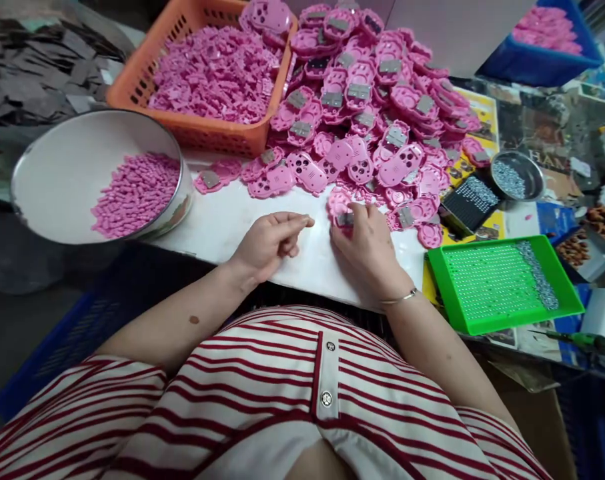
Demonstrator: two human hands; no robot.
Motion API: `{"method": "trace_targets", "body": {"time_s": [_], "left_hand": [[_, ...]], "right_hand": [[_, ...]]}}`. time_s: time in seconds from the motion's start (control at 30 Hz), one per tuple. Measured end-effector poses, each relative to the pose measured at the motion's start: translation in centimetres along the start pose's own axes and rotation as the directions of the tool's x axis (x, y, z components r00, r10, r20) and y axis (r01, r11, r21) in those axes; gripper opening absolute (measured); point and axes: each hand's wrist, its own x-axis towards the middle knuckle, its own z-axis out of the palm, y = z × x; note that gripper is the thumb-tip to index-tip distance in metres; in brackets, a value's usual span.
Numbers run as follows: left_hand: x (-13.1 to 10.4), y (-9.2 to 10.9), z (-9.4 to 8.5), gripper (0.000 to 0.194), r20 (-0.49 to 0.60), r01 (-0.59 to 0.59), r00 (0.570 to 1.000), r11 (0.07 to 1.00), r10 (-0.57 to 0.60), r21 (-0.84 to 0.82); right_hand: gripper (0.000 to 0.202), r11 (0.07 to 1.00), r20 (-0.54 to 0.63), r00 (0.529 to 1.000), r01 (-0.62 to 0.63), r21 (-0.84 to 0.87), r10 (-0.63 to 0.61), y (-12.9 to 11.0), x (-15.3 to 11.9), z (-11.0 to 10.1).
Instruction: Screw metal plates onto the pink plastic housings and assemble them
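My right hand (pixel 369 243) is closed round the near side of a pink plastic casing (pixel 339 201) with a grey metal plate in it, at the foot of the heap; the fingers cover part of the casing. To the left, apart from it, my left hand (pixel 272 243) hovers over the white tabletop (pixel 217 230). Its thumb and index finger are pinched together, and whatever may be between them is too small to tell. Just beyond both hands rises a big heap of pink casings (pixel 359 93), many with grey plates showing.
An orange basket (pixel 182 123) of small pink parts stands behind a white enamel bowl (pixel 47 180) of pink pieces. At right lie a green tray (pixel 475 323) and a metal dish (pixel 535 180) with small silvery parts, a black tray (pixel 459 210) and a screwdriver (pixel 577 339).
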Motion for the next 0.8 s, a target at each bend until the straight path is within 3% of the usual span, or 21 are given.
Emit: {"method": "trace_targets", "body": {"time_s": [0.07,0.13,0.17,0.23,0.27,0.33,0.4,0.43,0.57,0.8], "left_hand": [[0.6,-0.3,-0.1,0.034,0.009,-0.194,0.979,0.912,0.205,0.361],[1.2,-0.5,-0.2,0.041,0.154,-0.363,0.920,0.631,0.362,0.686],[1.5,-0.5,-0.1,0.047,0.253,-0.417,0.891,0.459,0.376,0.785],[1.9,-0.6,0.1,0.056,0.416,-0.471,0.862,0.153,0.290,0.869],[2.0,-0.6,0.4,0.057,0.460,-0.479,0.859,0.038,0.224,0.877],[2.0,-0.8,0.9,0.056,0.492,-0.482,0.863,-0.108,0.115,0.870],[1.8,-1.1,1.4,0.061,0.499,-0.484,0.863,-0.163,0.071,0.860],[1.6,-1.3,1.5,0.065,0.502,-0.486,0.862,-0.172,0.065,0.857],[0.9,-1.7,2.0,0.077,0.495,-0.480,0.868,-0.179,0.046,0.859],[0.0,-1.6,2.2,0.069,0.413,-0.407,0.911,-0.180,-0.007,0.895]], "right_hand": [[0.044,0.981,0.050,0.989,0.129,0.146,-0.138,1.0,-1.1,-0.2],[0.044,0.918,0.118,0.948,0.247,0.310,-0.295,2.3,-2.0,-0.9],[0.045,0.879,0.153,0.919,0.284,0.384,-0.364,2.9,-2.2,-1.3],[0.051,0.825,0.191,0.888,0.283,0.489,-0.418,4.0,-1.9,-2.1],[0.051,0.828,0.182,0.908,0.242,0.506,-0.377,4.3,-1.5,-2.4],[0.042,0.891,0.130,0.976,0.103,0.441,-0.177,4.6,-0.1,-2.6],[0.031,0.959,0.077,0.997,-0.015,0.282,-0.008,4.6,1.4,-2.3],[0.029,0.979,0.078,0.997,-0.033,0.201,0.018,4.4,2.0,-2.1],[0.036,0.998,0.113,0.993,0.036,0.059,-0.043,4.1,3.0,-0.9],[0.041,0.988,0.093,0.984,0.151,0.029,-0.153,5.1,0.9,0.1]]}}
